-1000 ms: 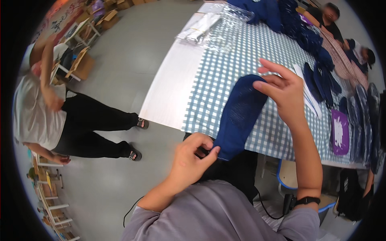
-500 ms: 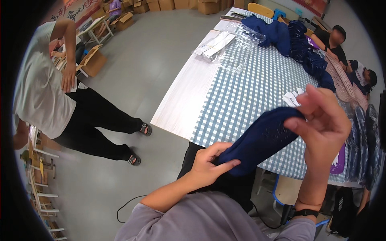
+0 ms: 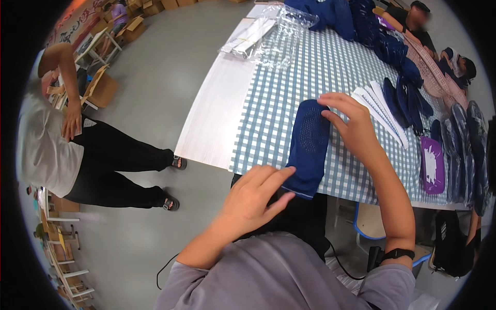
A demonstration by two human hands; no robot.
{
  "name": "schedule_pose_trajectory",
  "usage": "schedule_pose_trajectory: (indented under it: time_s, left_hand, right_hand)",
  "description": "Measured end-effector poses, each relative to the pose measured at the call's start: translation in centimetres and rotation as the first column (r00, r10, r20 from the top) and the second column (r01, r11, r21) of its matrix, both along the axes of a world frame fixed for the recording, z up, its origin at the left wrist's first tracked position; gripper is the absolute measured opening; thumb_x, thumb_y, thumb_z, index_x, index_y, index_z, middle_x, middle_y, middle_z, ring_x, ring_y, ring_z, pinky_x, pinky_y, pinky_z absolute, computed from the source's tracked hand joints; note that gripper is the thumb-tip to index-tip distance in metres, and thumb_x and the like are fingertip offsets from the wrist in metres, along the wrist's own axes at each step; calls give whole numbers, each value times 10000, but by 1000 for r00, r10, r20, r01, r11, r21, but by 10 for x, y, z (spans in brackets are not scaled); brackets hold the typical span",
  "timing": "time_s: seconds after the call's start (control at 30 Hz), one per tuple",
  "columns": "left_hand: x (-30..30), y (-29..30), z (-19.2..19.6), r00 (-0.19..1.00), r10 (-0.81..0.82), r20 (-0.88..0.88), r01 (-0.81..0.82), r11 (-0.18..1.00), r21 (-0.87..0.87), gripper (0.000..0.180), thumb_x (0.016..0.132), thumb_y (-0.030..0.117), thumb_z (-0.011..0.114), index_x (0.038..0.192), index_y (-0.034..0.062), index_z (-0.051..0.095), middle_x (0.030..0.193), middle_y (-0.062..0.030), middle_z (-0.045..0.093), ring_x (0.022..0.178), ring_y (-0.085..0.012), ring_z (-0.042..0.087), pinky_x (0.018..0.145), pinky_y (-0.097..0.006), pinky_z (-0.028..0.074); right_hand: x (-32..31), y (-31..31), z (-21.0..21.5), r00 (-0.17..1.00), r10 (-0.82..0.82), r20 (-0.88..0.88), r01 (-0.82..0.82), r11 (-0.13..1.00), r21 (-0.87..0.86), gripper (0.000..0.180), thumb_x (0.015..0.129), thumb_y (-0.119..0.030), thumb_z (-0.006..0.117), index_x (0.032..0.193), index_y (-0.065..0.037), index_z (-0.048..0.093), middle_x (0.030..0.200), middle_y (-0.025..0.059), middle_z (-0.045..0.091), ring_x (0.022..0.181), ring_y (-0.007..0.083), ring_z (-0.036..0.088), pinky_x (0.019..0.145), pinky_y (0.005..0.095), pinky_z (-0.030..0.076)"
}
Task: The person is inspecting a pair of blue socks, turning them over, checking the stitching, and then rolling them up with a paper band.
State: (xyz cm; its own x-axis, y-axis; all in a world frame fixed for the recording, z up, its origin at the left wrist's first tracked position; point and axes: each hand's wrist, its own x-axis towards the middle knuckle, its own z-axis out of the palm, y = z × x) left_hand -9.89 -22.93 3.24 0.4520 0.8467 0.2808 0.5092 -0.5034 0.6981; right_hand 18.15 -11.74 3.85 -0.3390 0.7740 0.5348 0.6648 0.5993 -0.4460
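Flattening a dark navy knitted sock with a dotted grip sole (image 3: pixel 308 147) on the blue-and-white checked tablecloth (image 3: pixel 268 103), near the table's front edge, its cuff end overhanging slightly. Left hand (image 3: pixel 253 199) presses the cuff end, fingers extended and close together, not gripping. Right hand (image 3: pixel 351 124) rests at the toe end, fingers spread and curved, fingertips on the fabric. Judgement: smoothing step in hand; next move calls for even pressure along the length. White card strips (image 3: pixel 382 111) lie just beside.
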Motion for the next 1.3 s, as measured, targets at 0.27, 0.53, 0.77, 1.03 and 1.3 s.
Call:
schedule_pose_trajectory:
  time_s: [0.27, 0.53, 0.77, 1.03, 1.3]
  left_hand:
    - [-10, 29, -27, 950, -311, -13, 296, 888, 351, 286, 785, 42, 819, 1070, 55, 809, 1155, -92, 767, 1062, -275, 751, 877, -380, 607]
    - [-15, 43, -21, 940, -340, -36, 330, 874, 356, 162, 830, 57, 827, 991, 53, 810, 1075, -67, 787, 874, -242, 781, 696, -324, 633]
    - [-9, 48, -19, 905, -397, -155, 419, 763, 492, 163, 763, 80, 795, 917, 37, 757, 1022, -60, 740, 918, -215, 753, 654, -309, 620]
    - [-11, 53, -21, 856, -453, -248, 507, 649, 567, 133, 780, 75, 803, 897, 22, 770, 1006, -97, 743, 940, -246, 768, 667, -313, 640]
    - [-10, 65, -19, 799, -516, -308, 573, 499, 650, 112, 780, 56, 822, 841, 26, 732, 979, -110, 735, 864, -245, 760, 631, -307, 622]
  right_hand:
    - [-17, -110, -10, 911, 409, -57, -407, 912, 48, 235, 793, -38, 893, 1001, -21, 784, 1017, 103, 773, 934, 276, 760, 766, 367, 627]
    - [-17, -117, -20, 959, 282, 38, -284, 954, 95, 202, 804, -10, 839, 996, 0, 776, 1015, 101, 775, 860, 267, 773, 710, 349, 640]
    - [-26, -122, -15, 961, 241, 133, -252, 965, 70, 113, 834, -36, 800, 935, 8, 773, 998, 79, 769, 901, 239, 763, 729, 337, 639]
    - [-33, -131, -19, 962, 161, 218, -194, 971, 138, 85, 822, -69, 792, 845, -9, 737, 974, 69, 756, 926, 228, 764, 766, 320, 654]
    - [-43, -132, -22, 927, 62, 369, -162, 956, 246, 120, 798, -93, 734, 892, -27, 702, 942, 103, 732, 842, 229, 743, 709, 296, 624]
